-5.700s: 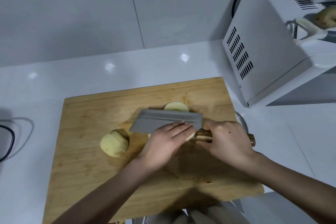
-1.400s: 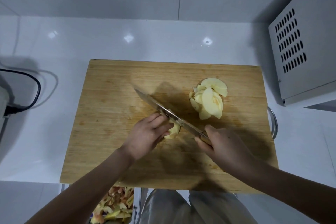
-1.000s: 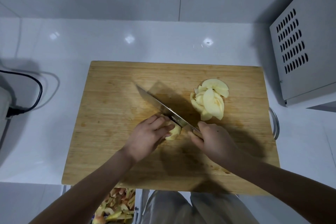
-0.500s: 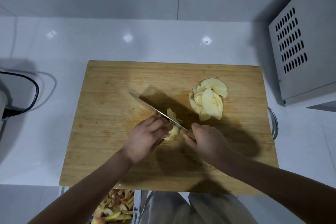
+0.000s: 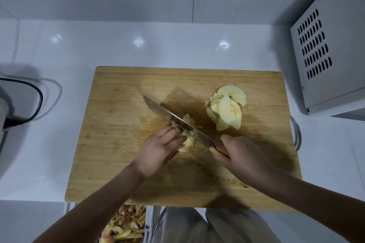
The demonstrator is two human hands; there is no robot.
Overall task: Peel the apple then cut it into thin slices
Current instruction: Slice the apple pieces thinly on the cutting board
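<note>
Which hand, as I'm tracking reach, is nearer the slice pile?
Right. The right hand, gripping the knife, is just on the person's side of the slice pile; the left hand, holding the apple piece, lies farther to the pile's left.

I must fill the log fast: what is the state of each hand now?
Left hand: closed, holding the pale peeled apple piece on the wooden cutting board.
Right hand: closed, holding the long steel knife by its handle.
</note>
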